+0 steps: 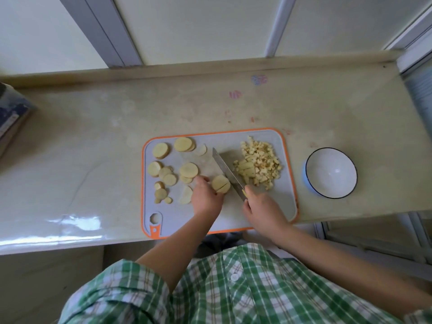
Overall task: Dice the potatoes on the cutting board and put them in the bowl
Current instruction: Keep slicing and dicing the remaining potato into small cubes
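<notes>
The left hand [205,195] curls its fingers over a small stack of pale yellow potato rounds [221,184], which shows one cut line, near the middle of the grey plastic cutting board with an orange rim [177,220]. The right hand [263,210] is wrapped round the yellow handle of a steel kitchen knife [225,169], whose blade lies just beside the stack on its right. To dice well, I judge the fingertips should be tucked back from the blade. The cuts should run in even strips, then crosswise, to match the heap of diced potato [258,163] on the board's right. More uncut round slices [184,169] wait at the left. The white ceramic bowl with a dark rim [327,164] stands empty on the beige counter [93,136], just beside the board.
</notes>
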A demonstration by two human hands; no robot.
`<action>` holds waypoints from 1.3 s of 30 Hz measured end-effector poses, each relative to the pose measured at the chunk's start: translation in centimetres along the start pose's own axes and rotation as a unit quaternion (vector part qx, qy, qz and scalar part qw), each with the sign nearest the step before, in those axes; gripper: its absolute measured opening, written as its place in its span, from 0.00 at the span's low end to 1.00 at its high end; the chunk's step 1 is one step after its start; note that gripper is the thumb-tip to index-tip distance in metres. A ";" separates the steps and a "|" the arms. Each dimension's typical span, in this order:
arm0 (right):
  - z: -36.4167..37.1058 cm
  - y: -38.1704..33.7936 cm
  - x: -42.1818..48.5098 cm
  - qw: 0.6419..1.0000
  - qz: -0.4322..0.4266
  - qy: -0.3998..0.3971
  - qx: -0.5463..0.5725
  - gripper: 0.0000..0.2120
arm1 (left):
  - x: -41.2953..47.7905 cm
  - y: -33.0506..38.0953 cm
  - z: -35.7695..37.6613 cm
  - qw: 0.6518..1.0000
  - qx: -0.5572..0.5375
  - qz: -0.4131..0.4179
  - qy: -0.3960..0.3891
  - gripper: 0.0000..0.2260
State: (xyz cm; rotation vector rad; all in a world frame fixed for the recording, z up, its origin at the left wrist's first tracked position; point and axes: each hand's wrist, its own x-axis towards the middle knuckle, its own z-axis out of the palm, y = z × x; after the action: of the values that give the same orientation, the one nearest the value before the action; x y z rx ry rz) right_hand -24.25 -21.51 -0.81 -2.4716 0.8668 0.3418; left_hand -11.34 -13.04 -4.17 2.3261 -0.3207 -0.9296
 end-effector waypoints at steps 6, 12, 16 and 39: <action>-1.7 0.3 0.5 0.999 0.009 0.029 0.014 0.01 | -0.5 -0.4 -1.0 0.983 0.122 0.136 0.030 0.21; -1.8 -0.6 0.5 1.000 0.003 0.008 0.029 0.06 | 0.1 0.3 -0.9 0.945 0.211 0.246 0.032 0.19; -1.8 -0.6 0.4 0.999 0.010 -0.007 0.034 0.06 | 0.3 0.3 -0.8 0.949 0.200 0.243 0.035 0.16; 0.2 -0.9 1.4 0.996 0.017 0.015 0.084 0.03 | 0.7 -0.1 -0.9 0.949 0.180 0.254 0.040 0.18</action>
State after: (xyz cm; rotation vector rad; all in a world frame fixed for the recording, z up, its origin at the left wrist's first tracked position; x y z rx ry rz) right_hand -22.61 -21.52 -1.12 -2.3140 0.9109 0.2342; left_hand -10.28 -12.84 -4.12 2.4040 -1.0739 -0.5493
